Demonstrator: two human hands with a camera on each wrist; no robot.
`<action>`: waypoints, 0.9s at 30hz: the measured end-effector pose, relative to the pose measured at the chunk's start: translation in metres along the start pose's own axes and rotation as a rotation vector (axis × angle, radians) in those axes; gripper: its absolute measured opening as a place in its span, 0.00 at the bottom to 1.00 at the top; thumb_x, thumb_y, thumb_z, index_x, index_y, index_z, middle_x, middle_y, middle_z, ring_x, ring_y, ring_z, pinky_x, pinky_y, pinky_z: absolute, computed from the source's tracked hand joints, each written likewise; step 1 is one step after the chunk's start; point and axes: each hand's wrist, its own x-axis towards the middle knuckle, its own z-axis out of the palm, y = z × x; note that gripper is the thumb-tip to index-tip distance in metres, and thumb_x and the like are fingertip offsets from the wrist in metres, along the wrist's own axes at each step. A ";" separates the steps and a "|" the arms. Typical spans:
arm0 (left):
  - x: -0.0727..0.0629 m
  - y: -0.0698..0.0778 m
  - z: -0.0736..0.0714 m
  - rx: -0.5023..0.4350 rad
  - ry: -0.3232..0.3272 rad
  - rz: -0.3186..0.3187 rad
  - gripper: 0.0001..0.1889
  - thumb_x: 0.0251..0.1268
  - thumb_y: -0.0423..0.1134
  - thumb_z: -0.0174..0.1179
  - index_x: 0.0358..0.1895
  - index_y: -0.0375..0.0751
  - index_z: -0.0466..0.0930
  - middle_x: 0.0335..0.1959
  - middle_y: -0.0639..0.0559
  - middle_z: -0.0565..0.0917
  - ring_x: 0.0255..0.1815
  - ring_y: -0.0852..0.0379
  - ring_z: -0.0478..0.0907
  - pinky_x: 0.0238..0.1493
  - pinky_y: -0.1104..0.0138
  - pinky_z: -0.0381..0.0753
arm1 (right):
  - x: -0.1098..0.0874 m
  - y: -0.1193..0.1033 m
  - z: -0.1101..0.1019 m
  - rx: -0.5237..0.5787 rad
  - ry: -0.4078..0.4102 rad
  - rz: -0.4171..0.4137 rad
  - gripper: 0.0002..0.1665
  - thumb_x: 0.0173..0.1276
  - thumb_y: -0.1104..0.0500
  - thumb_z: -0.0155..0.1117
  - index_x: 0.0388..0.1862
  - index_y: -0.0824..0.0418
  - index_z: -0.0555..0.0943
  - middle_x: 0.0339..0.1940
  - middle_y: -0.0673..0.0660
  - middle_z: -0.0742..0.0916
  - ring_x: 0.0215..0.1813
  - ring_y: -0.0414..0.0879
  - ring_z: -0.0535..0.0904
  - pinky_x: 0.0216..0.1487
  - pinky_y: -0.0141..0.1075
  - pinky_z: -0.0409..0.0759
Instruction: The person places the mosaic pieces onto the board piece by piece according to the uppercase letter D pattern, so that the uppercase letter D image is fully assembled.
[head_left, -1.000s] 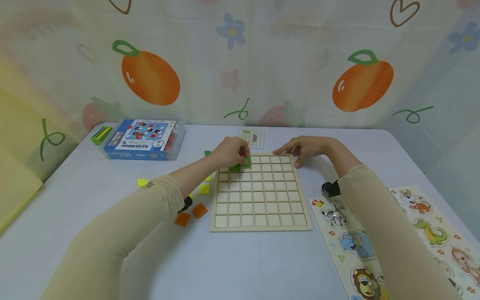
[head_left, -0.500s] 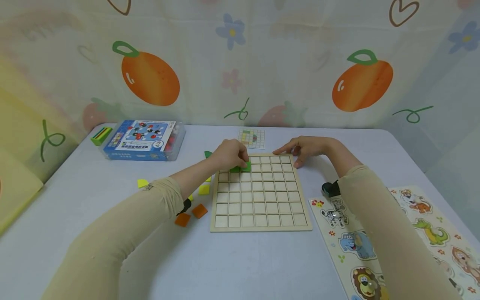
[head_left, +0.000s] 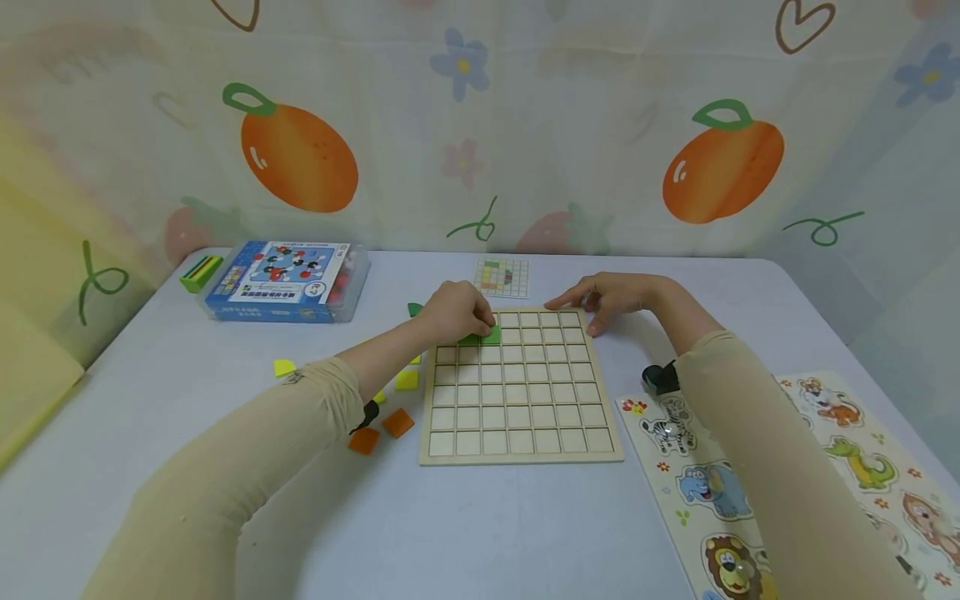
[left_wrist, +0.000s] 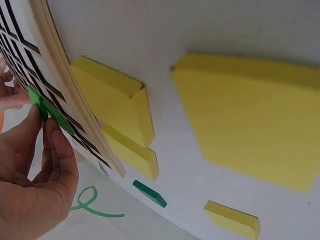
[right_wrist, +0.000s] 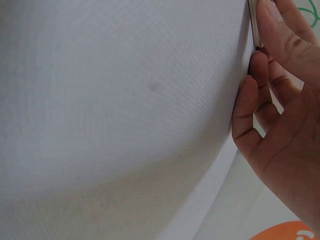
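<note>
The wooden grid board [head_left: 514, 374] lies flat in the middle of the table. At its far left part, my left hand [head_left: 454, 312] pinches a green tile [head_left: 491, 335] between thumb and fingers, in a cell of the second row. Another green tile [head_left: 468, 339] sits beside it, partly covered by the hand. In the left wrist view the fingertips touch the green tile [left_wrist: 61, 120] at the board's surface. My right hand [head_left: 617, 297] holds the board's far right corner, index finger at the far edge and thumb at the right edge.
Yellow tiles [head_left: 407, 380], orange tiles [head_left: 397, 422] and a dark green piece [head_left: 414, 309] lie left of the board. Behind it is a pattern card [head_left: 502, 277]. A blue-labelled box [head_left: 283, 281] and a green block [head_left: 201, 273] stand back left; an animal puzzle board [head_left: 712, 487] lies right.
My left hand has come slightly toward the near side, and the green tile has gone down into a second-row cell beside the other one. My right hand stays at the corner.
</note>
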 end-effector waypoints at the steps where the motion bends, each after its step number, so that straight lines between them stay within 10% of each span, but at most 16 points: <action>1: 0.000 0.000 0.000 -0.002 0.000 0.001 0.06 0.62 0.35 0.67 0.39 0.38 0.89 0.42 0.46 0.90 0.54 0.48 0.83 0.63 0.55 0.77 | 0.000 0.000 0.000 -0.001 0.001 0.001 0.44 0.54 0.63 0.75 0.71 0.53 0.71 0.59 0.61 0.76 0.48 0.51 0.67 0.47 0.37 0.66; 27: -0.012 -0.019 -0.031 0.007 -0.071 0.147 0.07 0.62 0.34 0.66 0.42 0.39 0.87 0.40 0.46 0.88 0.43 0.51 0.83 0.48 0.62 0.82 | -0.001 -0.001 0.001 0.012 0.010 0.012 0.44 0.54 0.63 0.75 0.71 0.53 0.72 0.59 0.61 0.75 0.49 0.51 0.67 0.47 0.37 0.65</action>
